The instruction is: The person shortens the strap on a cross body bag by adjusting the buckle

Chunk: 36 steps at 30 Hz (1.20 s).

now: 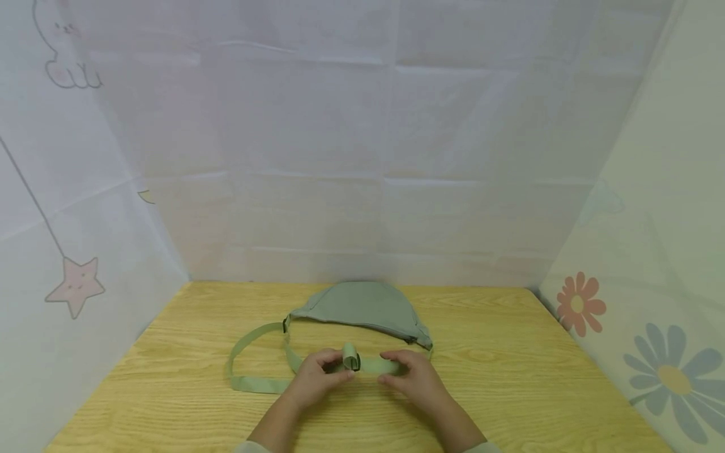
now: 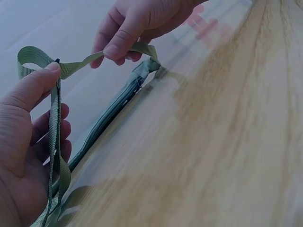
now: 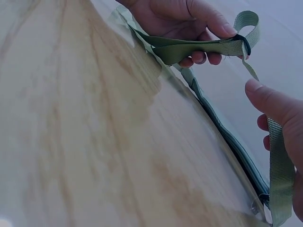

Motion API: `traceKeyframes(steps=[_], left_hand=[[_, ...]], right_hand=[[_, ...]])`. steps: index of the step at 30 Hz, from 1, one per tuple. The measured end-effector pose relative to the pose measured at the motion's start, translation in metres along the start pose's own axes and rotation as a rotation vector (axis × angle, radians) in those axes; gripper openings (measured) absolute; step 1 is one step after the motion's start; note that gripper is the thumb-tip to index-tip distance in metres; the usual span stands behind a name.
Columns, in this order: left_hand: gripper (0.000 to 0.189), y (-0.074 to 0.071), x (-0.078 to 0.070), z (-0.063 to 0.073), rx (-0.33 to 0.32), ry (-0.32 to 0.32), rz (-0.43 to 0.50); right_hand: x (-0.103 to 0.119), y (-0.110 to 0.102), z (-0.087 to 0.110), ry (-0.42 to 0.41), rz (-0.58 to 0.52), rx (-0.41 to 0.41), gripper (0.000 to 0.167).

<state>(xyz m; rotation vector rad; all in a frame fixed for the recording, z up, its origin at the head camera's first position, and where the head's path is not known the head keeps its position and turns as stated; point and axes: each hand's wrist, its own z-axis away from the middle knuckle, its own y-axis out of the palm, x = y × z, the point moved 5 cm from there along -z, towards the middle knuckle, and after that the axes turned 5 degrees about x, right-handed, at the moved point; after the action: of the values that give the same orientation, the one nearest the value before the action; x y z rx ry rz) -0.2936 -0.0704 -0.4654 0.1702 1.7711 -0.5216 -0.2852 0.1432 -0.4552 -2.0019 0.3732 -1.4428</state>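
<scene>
Pinching the green strap (image 1: 374,366) right by a small dark slider (image 1: 358,362), that's the L hand (image 1: 310,381), thumb on the slider, and I see a short loop of webbing standing up there. R hand (image 1: 418,382) has the same strap too, just to the right, gripped betw. thumb and fingers, w/ a flat stretch running betw. the two. Beyond them I've got the grey-green bag (image 1: 362,305) at the far side of the wood-grain table (image 1: 538,377), approx. centre, curved edge facing far. More strap loops out over the table to the left. Pale cloth (image 1: 306,126) behind, w/ a pink star (image 1: 75,286) left and a blue-grey flower (image 1: 674,380) right.
</scene>
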Motion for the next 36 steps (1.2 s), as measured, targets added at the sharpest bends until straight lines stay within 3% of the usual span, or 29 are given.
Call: traceKeyframes(steps=[17,27,32,36], left_hand=[[0.034,0.006,-0.001,-0.001,0.047,0.016,-0.022],[0.036,0.009,0.002,-0.002,0.066,0.002,0.107],[0.038,0.01,0.001,-0.002,0.084,0.004,0.126],[0.042,0.011,0.0,-0.003,0.105,0.011,0.17]], right_hand=[[0.002,-0.001,0.0,0.068,-0.17,0.011,0.033],[-0.003,0.0,0.001,0.149,-0.353,-0.005,0.034],[-0.004,0.001,0.001,0.159,-0.37,-0.036,0.035],[-0.002,0.004,-0.001,0.137,-0.356,-0.007,0.035]])
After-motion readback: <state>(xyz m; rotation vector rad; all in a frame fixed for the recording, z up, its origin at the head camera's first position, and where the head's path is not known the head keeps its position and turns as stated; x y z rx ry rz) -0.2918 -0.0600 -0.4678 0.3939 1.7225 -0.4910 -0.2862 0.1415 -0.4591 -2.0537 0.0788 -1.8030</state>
